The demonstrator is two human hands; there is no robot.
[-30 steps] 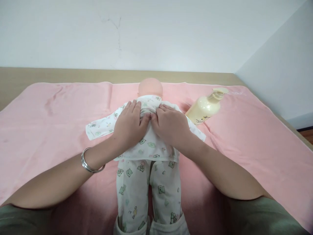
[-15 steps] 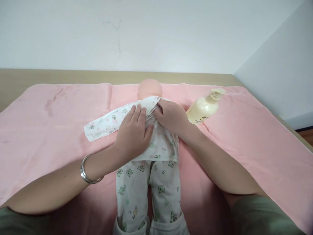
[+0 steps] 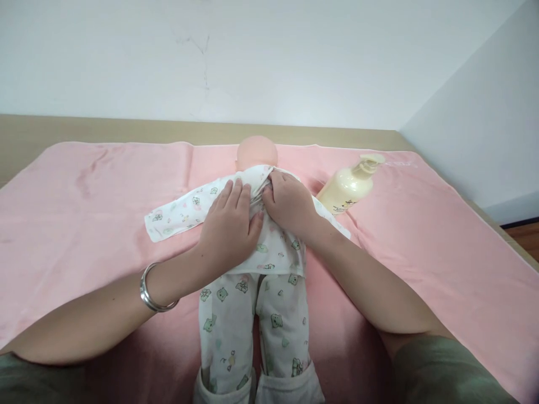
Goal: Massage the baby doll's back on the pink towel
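A baby doll with a bald head (image 3: 257,152) lies on a pink cloth, dressed in a white printed top (image 3: 280,247) and matching trousers (image 3: 229,325). My left hand (image 3: 231,227) rests flat on the chest of the top, its fingers stretched out and pointing up toward the collar. Close beside it, my right hand (image 3: 290,202) pinches the fabric of the top just below the neck, where the cloth is bunched. One sleeve (image 3: 177,216) reaches out to the left. The other sleeve passes partly beneath my right wrist.
A cream pump bottle (image 3: 349,185) lies tilted on the pink cloth (image 3: 84,224) to the right of the doll. Behind the cloth runs the wooden table edge (image 3: 168,130), against a pale wall.
My right hand has shifted slightly left with the pinched fabric, and the end of the right-side sleeve now shows beyond my wrist. My left hand stays on the chest.
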